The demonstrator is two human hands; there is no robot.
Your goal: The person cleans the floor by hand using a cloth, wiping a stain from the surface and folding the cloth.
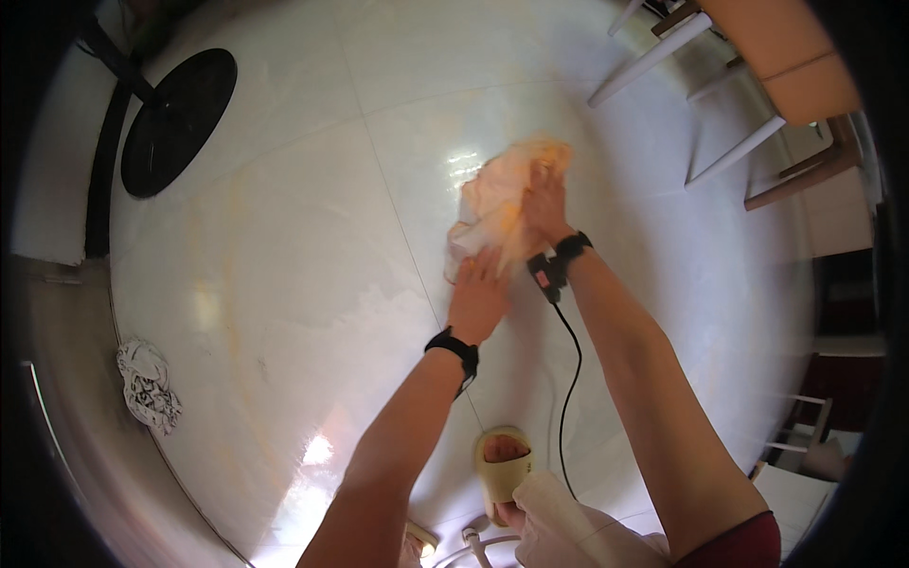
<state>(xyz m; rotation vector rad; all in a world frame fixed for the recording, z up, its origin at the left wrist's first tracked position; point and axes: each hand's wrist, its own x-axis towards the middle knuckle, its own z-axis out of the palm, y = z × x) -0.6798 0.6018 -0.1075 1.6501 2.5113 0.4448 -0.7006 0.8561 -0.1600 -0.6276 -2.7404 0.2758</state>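
A crumpled, pale orange and white cloth (497,195) lies on the glossy tiled floor (305,234), somewhat blurred. My right hand (545,202) presses on its right side with the fingers pointing away from me. Lower and to the left, my left hand (479,295) has its fingertips on the cloth's near edge, its fingers slightly spread. Each wrist wears a black band. At the right wrist sits a small black device (545,278), from which a black cable (579,362) runs down towards my body.
A round black stand base (177,124) is at the upper left. Chairs with an orange seat (802,64) and pale legs stand upper right. A patterned cloth (148,387) lies by the left floor edge. My slippered foot (505,472) is below my hands.
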